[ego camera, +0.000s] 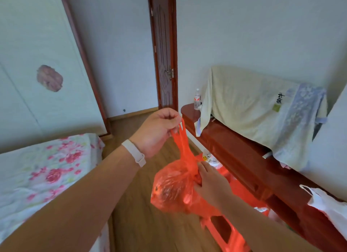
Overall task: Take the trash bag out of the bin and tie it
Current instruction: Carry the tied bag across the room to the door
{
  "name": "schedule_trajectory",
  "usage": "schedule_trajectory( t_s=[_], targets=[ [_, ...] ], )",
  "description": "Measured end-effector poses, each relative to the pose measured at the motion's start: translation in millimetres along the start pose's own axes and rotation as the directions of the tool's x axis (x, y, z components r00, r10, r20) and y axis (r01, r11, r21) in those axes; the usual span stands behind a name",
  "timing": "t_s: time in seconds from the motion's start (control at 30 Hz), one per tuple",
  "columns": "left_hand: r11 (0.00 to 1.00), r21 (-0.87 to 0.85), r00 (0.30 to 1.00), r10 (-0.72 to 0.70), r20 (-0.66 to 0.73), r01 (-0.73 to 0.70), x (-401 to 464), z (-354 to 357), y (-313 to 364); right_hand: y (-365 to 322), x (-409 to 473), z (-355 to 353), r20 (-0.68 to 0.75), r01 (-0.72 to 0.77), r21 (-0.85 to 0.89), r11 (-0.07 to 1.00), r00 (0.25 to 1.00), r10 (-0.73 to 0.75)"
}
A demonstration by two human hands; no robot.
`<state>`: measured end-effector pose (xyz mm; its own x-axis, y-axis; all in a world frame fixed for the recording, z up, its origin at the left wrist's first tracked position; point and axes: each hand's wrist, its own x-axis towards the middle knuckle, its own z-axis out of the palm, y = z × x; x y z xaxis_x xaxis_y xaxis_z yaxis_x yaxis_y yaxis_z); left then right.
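A full red translucent trash bag hangs in the air over the wooden floor. Its two long handles are stretched upward. My left hand pinches the tops of the handles, with a white band on the wrist. My right hand grips the bag at its gathered neck, on the right side. Below my right forearm a red plastic bin with cut-out openings stands on the floor, partly hidden.
A bed with a flowered sheet fills the left. A red-brown wooden cabinet runs along the right wall, draped with a pale cloth; a bottle and a white plastic bag rest on it. A brown door is ahead.
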<state>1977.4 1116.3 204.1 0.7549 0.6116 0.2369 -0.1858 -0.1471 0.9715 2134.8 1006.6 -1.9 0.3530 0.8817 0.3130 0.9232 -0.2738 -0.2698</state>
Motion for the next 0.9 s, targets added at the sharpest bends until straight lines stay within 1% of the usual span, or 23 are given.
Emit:
schedule_trajectory(
  t_s=[0.17, 0.27, 0.37, 0.53, 0.67, 0.9],
  targets=[
    [1.000, -0.018, 0.999, -0.020, -0.029, 0.019, 51.5, -78.2, -21.2, -22.3, 78.3, 39.3, 0.084, -0.011, 0.050, 0.999, 0.996, 0.006],
    [0.999, -0.035, 0.997, -0.038, -0.066, 0.036, 90.9, -137.3, -34.9, -41.2, 133.9, 66.4, 0.083, 0.026, 0.034, 0.999, 0.996, -0.029],
    [0.995, -0.085, 0.992, -0.062, -0.107, 0.053, 124.6, -195.7, -47.2, -62.7, 183.0, 97.0, 0.098, 0.009, 0.055, 0.998, 0.995, -0.014],
    [0.994, -0.097, 0.995, -0.066, -0.074, 0.058, 176.0, -281.2, -51.5, -103.1, 261.0, 139.1, 0.077, -0.023, 0.065, 0.998, 0.997, 0.018],
    [0.993, -0.108, 0.996, -0.061, -0.058, 0.054, 216.5, -321.2, -59.7, -116.4, 313.8, 159.3, 0.092, -0.062, 0.078, 0.995, 0.994, 0.054],
    [0.994, -0.091, 0.995, -0.073, -0.065, 0.067, 304.2, -370.9, -90.1, -109.0, 411.7, 204.1, 0.132, -0.094, 0.125, 0.988, 0.988, 0.077]
  ],
)
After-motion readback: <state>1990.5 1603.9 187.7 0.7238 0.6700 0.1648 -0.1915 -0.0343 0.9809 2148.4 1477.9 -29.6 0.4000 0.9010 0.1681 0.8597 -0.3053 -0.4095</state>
